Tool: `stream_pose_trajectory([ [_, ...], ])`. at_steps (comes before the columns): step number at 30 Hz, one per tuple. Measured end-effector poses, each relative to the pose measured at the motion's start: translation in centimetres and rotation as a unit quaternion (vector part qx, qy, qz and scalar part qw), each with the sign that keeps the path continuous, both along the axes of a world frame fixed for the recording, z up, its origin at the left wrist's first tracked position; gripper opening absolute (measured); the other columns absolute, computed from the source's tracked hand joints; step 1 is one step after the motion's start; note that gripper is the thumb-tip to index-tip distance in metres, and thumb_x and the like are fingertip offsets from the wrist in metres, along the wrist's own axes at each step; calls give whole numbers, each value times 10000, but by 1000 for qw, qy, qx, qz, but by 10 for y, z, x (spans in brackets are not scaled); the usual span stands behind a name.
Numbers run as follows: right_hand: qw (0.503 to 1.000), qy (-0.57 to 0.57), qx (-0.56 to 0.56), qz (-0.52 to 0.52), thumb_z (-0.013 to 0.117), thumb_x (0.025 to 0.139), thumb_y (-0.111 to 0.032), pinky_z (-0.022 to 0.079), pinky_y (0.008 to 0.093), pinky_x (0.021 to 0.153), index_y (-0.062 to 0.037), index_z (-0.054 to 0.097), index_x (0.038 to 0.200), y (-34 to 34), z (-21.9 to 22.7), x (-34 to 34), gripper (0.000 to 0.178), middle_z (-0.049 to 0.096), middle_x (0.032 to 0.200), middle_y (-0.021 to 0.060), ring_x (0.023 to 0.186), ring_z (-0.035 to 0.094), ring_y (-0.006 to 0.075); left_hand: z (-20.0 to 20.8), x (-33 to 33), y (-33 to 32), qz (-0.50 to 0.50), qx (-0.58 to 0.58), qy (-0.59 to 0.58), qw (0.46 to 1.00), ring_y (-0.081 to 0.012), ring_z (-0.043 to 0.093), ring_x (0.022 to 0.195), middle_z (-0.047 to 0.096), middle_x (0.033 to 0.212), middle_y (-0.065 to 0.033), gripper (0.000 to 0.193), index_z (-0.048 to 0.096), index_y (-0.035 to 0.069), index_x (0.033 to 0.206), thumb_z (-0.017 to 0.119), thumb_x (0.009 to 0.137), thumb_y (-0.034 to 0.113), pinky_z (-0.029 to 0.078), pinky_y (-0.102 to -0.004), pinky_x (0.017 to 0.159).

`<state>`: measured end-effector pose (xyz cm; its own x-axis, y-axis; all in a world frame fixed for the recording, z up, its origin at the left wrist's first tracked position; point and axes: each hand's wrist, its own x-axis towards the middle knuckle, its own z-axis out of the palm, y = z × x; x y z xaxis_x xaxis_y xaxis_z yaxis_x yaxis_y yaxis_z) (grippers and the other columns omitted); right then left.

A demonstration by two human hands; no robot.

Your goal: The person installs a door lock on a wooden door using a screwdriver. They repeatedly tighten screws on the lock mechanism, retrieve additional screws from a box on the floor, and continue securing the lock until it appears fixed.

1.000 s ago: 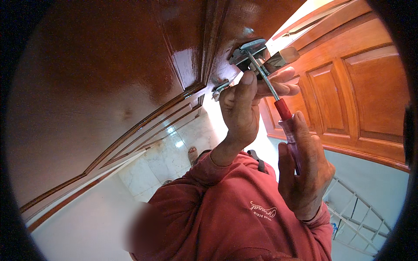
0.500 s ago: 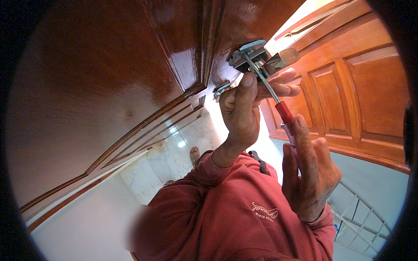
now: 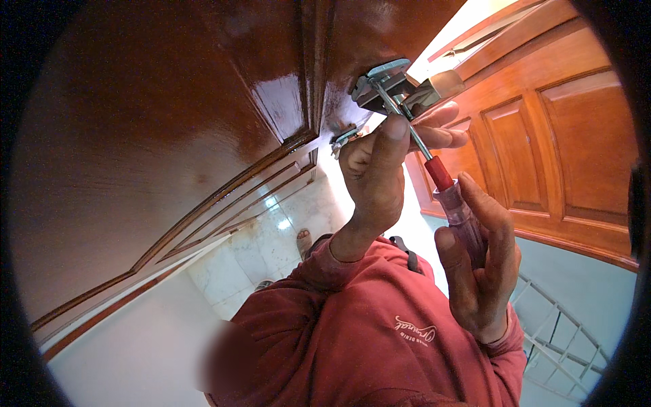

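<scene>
My right hand (image 3: 485, 288) holds a screwdriver (image 3: 462, 220) by its clear purplish handle with a red collar. The fingers lie loosely along the handle, thumb on the near side. The metal shaft slants up and left to a silver door handle fitting (image 3: 388, 69) on the dark brown door (image 3: 169, 136). A shiny lever (image 3: 444, 87) sticks out to the right of this fitting. My left hand (image 3: 376, 180) is up by the fitting, its thumb against the shaft and its other fingers stretched behind it. The screwdriver's tip is too small to make out.
Below the fitting, a second metal piece (image 3: 346, 136) sits at the door's edge. A lighter brown panelled door (image 3: 529, 149) stands to the right. A metal ladder (image 3: 563, 346) leans at lower right. Pale tiles (image 3: 258, 244) cover the floor, where a foot (image 3: 304, 239) shows.
My right hand has shifted slightly down and its fingers have loosened, baring more of the screwdriver handle. My left hand stays at the fitting, almost unmoved.
</scene>
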<state>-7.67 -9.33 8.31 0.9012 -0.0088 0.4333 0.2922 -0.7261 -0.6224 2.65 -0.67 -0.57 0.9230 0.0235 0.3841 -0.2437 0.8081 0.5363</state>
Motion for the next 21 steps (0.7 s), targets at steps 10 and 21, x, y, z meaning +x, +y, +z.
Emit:
stream_pose_trajectory([
  [10,927,-140,-348,-13,734,770,33,327,262,396,-59,694,1247,-6,-5,0,488,410,672,9,508,415,119,0,-6,1,-20,36,-2,999,-367,625,1203,742,1025,-209,564,724,-36,1012,319,1100,346,395,-545,1103],
  [21,771,278,573,9,615,973,-69,325,187,496,-15,422,1404,4,-1,-10,476,637,892,82,574,452,47,-9,-6,-4,-34,-5,-18,999,-354,660,1127,738,991,-200,474,693,-34,1033,419,1084,349,421,-501,1066],
])
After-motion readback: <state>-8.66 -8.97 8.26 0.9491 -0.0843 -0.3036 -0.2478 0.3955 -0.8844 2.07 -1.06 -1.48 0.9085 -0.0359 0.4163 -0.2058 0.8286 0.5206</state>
